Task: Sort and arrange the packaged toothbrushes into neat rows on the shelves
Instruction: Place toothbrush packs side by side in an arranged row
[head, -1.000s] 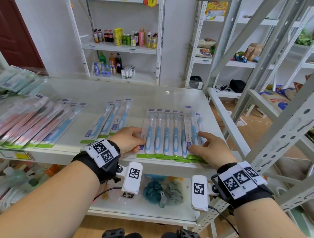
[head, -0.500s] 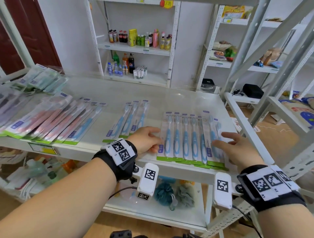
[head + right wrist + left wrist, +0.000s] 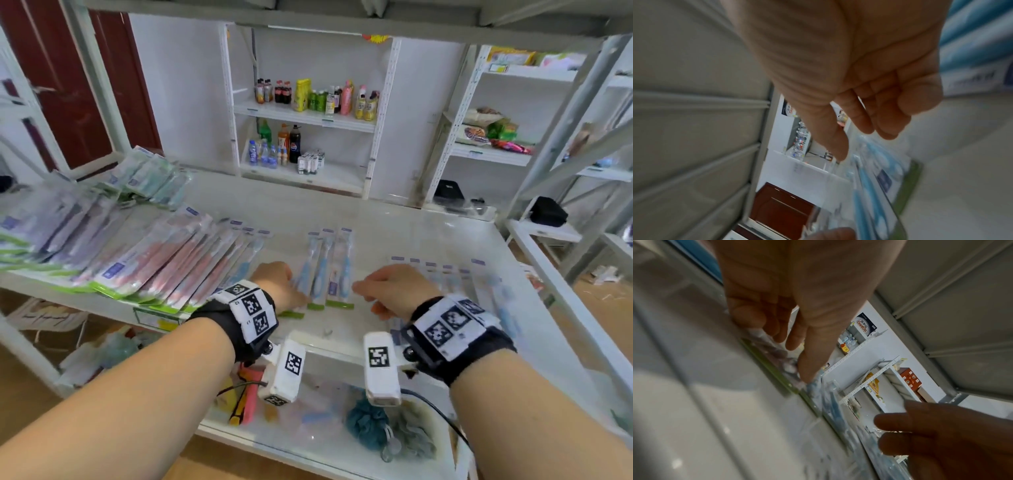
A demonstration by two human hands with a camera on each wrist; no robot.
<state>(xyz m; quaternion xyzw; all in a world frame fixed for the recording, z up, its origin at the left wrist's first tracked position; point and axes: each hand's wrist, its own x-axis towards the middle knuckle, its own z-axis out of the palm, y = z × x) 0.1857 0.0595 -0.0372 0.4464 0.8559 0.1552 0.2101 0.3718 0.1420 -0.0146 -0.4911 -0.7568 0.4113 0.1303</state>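
Three blue toothbrush packs (image 3: 325,270) with green bottom strips lie side by side in the middle of the white shelf (image 3: 428,236). My left hand (image 3: 291,287) rests its fingertips on the leftmost of them; in the left wrist view the fingers (image 3: 803,369) press on the pack's lower end (image 3: 818,395). My right hand (image 3: 383,291) hovers just right of the three packs, fingers relaxed and pointing left, holding nothing. The right wrist view shows the right hand (image 3: 869,121) above the blue packs (image 3: 879,175). A tidy row of blue packs (image 3: 445,277) lies further right.
Overlapping pink and blue packs (image 3: 171,263) fill the shelf's left part, with a loose heap of greenish packs (image 3: 150,178) behind. Bath sponges (image 3: 370,425) sit on the lower shelf. A grey rack post (image 3: 561,137) stands at the right.
Both hands have left the row of blue packs on the right and moved left to the three packs in the middle. The head view has swung left and blurred.
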